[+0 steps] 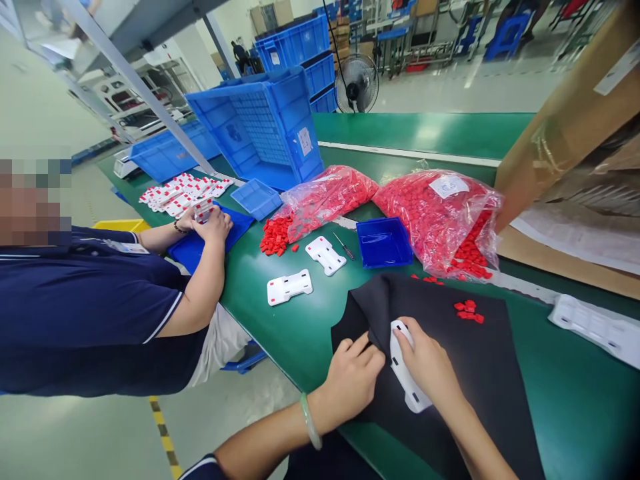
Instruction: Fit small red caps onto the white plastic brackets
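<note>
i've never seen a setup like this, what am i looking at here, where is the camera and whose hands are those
This one picture comes from a camera worn on a person's head, looking forward and down, so the two hands at the bottom are the wearer's own. No machine is involved.

The left hand, with a pale green bangle, pinches a fold of a black sheet. The right hand holds a white plastic piece. Small red parts lie on the sheet.

The green workbench also carries clear bags of red parts, a blue tray, more white pieces and a small screwdriver. At the left, a co-worker's hands hold a small white and red item.
</note>
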The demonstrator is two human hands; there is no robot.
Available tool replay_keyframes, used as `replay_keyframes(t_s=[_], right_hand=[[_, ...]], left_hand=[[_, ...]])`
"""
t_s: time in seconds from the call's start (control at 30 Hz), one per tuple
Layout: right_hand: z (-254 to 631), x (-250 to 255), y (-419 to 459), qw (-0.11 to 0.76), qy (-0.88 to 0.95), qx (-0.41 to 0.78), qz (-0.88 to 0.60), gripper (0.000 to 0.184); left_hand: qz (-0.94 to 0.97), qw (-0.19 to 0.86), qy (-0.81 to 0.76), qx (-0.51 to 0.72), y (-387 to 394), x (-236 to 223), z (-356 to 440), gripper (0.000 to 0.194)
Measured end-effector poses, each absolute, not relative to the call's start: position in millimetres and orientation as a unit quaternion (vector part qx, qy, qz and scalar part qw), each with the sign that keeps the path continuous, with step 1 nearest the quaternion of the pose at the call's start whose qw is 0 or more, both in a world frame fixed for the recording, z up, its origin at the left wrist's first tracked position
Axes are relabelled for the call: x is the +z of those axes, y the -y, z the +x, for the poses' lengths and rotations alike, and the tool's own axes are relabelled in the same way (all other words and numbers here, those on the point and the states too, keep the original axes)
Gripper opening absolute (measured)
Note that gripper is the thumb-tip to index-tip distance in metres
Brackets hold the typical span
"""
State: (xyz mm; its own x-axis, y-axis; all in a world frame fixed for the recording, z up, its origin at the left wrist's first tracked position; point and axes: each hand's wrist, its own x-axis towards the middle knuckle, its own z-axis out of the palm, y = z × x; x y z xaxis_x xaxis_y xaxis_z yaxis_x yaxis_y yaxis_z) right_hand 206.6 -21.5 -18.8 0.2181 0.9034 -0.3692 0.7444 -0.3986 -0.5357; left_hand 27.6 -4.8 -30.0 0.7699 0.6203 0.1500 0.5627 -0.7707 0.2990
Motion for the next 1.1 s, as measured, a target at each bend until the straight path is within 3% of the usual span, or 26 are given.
replay_keyframes(t_s=[0.17, 0.3, 0.37, 0.43, 0.5, 0.6, 0.97, 1.1], right_hand=[[211, -24, 22, 0.167, 0.521, 0.341, -0.764, 0.034], [215, -23, 25, 0.220, 0.503, 0.376, -0.746, 0.031], [214, -18, 29, 0.244, 0.499, 0.404, -0.727, 0.031], [213, -11, 33, 0.262, 0.499, 0.432, -0.705, 0.034], [212, -2, 38, 0.280, 0.492, 0.460, -0.685, 0.035], [212, 10, 45, 0.304, 0.473, 0.487, -0.668, 0.036], [200, 28, 48, 0.365, 0.427, 0.497, -0.661, 0.035], [202, 15, 44, 0.408, 0.375, 0.490, -0.673, 0.040]], left_hand=[[0.805, 0.150, -0.516, 0.250, -23, -30, 2, 0.020], [0.722, 0.124, -0.589, 0.340, -20, -11, -20, 0.023], [0.704, 0.198, -0.581, 0.358, -12, 3, -16, 0.020], [0.705, 0.344, -0.535, 0.313, -7, 15, -3, 0.018], [0.697, 0.477, -0.477, 0.241, -5, 20, 12, 0.029], [0.681, 0.580, -0.408, 0.182, -7, 19, 27, 0.041], [0.607, 0.666, -0.364, 0.234, -8, 2, 32, 0.051], [0.561, 0.669, -0.395, 0.288, -2, 4, 39, 0.039]])
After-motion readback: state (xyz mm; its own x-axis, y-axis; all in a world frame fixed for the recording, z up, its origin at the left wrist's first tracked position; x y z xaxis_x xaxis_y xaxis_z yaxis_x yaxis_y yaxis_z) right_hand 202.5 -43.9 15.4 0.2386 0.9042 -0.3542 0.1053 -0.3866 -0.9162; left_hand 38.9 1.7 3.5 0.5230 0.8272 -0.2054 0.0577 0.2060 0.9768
